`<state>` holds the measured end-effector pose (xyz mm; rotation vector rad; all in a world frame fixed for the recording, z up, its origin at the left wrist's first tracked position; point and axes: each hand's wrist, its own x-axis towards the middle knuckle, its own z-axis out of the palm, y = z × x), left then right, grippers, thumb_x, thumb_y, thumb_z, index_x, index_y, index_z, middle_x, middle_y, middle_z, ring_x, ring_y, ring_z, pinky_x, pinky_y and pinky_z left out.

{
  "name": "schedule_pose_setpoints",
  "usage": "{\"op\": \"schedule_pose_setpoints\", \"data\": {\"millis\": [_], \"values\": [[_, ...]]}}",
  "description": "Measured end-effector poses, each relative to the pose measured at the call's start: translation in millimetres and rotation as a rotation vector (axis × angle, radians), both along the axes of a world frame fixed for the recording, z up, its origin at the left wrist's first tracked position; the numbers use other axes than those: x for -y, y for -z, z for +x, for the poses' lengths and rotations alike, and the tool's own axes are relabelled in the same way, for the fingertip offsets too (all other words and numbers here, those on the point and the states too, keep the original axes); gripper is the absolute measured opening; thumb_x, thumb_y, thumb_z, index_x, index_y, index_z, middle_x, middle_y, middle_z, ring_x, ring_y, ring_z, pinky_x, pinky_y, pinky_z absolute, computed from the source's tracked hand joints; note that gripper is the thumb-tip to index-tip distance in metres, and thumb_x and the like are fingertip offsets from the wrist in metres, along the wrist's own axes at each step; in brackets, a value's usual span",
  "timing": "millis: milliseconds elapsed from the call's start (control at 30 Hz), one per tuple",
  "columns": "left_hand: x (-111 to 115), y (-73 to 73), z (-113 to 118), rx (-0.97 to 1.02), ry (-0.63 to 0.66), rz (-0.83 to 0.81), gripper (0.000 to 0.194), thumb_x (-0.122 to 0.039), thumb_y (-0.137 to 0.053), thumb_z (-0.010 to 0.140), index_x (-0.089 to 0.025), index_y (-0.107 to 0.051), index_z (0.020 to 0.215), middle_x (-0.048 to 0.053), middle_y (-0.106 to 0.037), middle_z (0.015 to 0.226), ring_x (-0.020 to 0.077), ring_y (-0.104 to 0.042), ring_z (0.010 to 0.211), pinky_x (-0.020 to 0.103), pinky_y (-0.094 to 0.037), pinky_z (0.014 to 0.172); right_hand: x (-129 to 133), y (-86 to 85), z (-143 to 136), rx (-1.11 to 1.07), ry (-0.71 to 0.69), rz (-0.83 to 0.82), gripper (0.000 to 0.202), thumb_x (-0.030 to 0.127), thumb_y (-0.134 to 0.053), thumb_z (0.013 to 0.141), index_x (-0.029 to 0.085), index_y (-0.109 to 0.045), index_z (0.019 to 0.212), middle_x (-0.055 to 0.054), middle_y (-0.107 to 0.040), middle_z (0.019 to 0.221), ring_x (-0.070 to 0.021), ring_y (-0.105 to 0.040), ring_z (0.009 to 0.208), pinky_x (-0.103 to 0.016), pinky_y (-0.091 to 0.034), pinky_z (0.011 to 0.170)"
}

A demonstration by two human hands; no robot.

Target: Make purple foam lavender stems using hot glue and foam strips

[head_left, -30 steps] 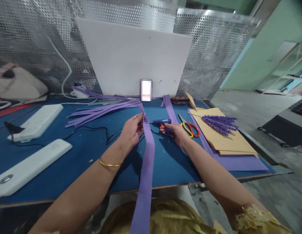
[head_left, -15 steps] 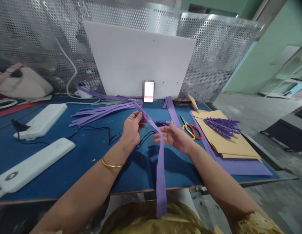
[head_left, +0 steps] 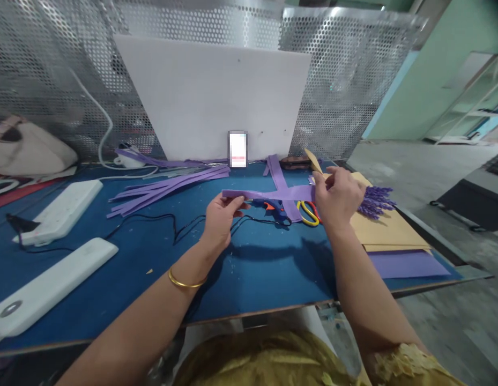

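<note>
The blue bench (head_left: 124,252) is crowded, and that is where the risk is judged to lie. A purple strip (head_left: 268,193) is held taut and level above it, pinched at one end by the left hand (head_left: 221,214) and at the other by the right hand (head_left: 336,197) — both grips closed on the strip. Just beneath it lie a glue gun (head_left: 276,208), its cord (head_left: 160,220) and scissors (head_left: 307,212). If the strip is lowered or allowed to sag, it could be smeared by the nozzle — possibly hot — or snagged on the blades. If it is pulled too hard, it could be stretched or torn at the pinches.
</note>
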<state>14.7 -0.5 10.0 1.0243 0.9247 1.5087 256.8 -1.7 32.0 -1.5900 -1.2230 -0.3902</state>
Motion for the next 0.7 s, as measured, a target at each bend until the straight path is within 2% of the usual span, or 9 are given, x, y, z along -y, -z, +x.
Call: {"op": "schedule_pose_setpoints", "data": {"millis": [33, 67, 133, 200, 267, 367, 500, 600, 700], "values": [[2.3, 0.5, 1.3, -0.044, 0.01, 0.038, 0.022, -0.027, -0.079, 0.065, -0.016, -0.068, 0.08, 0.001, -0.069, 0.07, 0.014, -0.065, 0.063, 0.023, -0.043, 0.055, 0.8, 0.7, -1.4, 0.034, -0.017, 0.056, 0.043, 0.058, -0.058, 0.087, 0.019, -0.064, 0.102, -0.011, -0.068, 0.095, -0.0304, -0.061, 0.1, -0.047, -0.042, 0.092], [4.4, 0.6, 2.1, -0.084, 0.02, 0.072, 0.02, -0.026, -0.079, 0.066, -0.016, -0.068, 0.079, 0.001, -0.068, 0.068, 0.0143, -0.065, 0.063, 0.023, -0.043, 0.056, 2.0, 1.9, -4.9, 0.039, -0.103, 0.092, 0.042, 0.057, -0.059, 0.087, 0.019, -0.062, 0.104, -0.012, -0.069, 0.104, -0.0306, -0.061, 0.106, -0.048, -0.041, 0.096], [7.9, -0.5, 2.6, -0.149, 0.045, 0.121, 0.015, -0.025, -0.078, 0.069, -0.016, -0.069, 0.078, 0.001, -0.068, 0.065, 0.0143, -0.065, 0.063, 0.023, -0.044, 0.057, 5.2, 5.4, -16.2, -0.016, -0.413, 0.071, 0.039, 0.057, -0.061, 0.086, 0.022, -0.056, 0.104, -0.012, -0.069, 0.112, -0.028, -0.062, 0.108, -0.044, -0.044, 0.097], [10.4, -2.3, 2.4, -0.189, 0.063, 0.147, 0.012, -0.024, -0.077, 0.072, -0.016, -0.07, 0.077, 0.002, -0.068, 0.066, 0.0137, -0.064, 0.064, 0.023, -0.045, 0.059, 8.5, 9.9, -29.8, -0.096, -0.752, -0.086, 0.039, 0.054, -0.07, 0.08, 0.024, -0.052, 0.1, -0.009, -0.07, 0.115, -0.0251, -0.064, 0.107, -0.039, -0.047, 0.093], [11.8, -3.6, 2.0, -0.212, 0.071, 0.159, 0.012, -0.025, -0.078, 0.073, -0.016, -0.071, 0.076, 0.003, -0.069, 0.068, 0.0135, -0.064, 0.065, 0.023, -0.046, 0.06, 10.4, 14.9, -40.9, -0.135, -0.9, -0.278, 0.044, 0.048, -0.079, 0.072, 0.025, -0.051, 0.095, -0.007, -0.07, 0.113, -0.0236, -0.064, 0.103, -0.037, -0.047, 0.088], [11.6, -3.6, 1.2, -0.228, 0.079, 0.159, 0.012, -0.026, -0.078, 0.074, -0.016, -0.072, 0.076, 0.003, -0.069, 0.068, 0.0139, -0.064, 0.066, 0.023, -0.046, 0.062, 9.0, 21.7, -48.0, -0.197, -0.92, -0.436, 0.035, 0.041, -0.079, 0.071, 0.023, -0.052, 0.085, -0.001, -0.07, 0.093, -0.0176, -0.061, 0.08, -0.03, -0.045, 0.073], [7.4, -2.2, -1.6, -0.263, 0.087, 0.132, 0.01, -0.025, -0.077, 0.072, -0.017, -0.073, 0.075, 0.003, -0.069, 0.069, 0.0151, -0.064, 0.07, 0.023, -0.047, 0.064, 3.9, 25.2, -44.7, -0.281, -0.91, -0.463, 0.024, 0.04, -0.074, 0.077, 0.022, -0.058, 0.076, 0.005, -0.056, 0.063, -0.0116, -0.044, 0.057, -0.025, -0.034, 0.056], [3.6, -3.7, -5.7, -0.381, 0.034, 0.141, 0.016, -0.025, -0.081, 0.069, -0.018, -0.076, 0.082, 0.004, -0.073, 0.078, 0.0166, -0.065, 0.074, 0.025, -0.049, 0.069, 2.9, 23.2, -41.9, -0.184, -0.837, -0.39, 0.02, 0.036, -0.075, 0.078, 0.021, -0.061, 0.073, 0.004, -0.058, 0.064, -0.0124, -0.047, 0.059, -0.026, -0.034, 0.058], [1.0, -5.7, -10.5, -0.603, -0.043, 0.251, 0.025, -0.026, -0.086, 0.065, -0.023, -0.08, 0.089, 0.005, -0.077, 0.092, 0.021, -0.068, 0.085, 0.029, -0.05, 0.081, 4.9, 19.8, -42.6, -0.034, -0.822, -0.325, 0.018, 0.027, -0.075, 0.079, 0.021, -0.06, 0.07, 0.003, -0.066, 0.072, -0.0139, -0.055, 0.067, -0.027, -0.037, 0.067]]}}
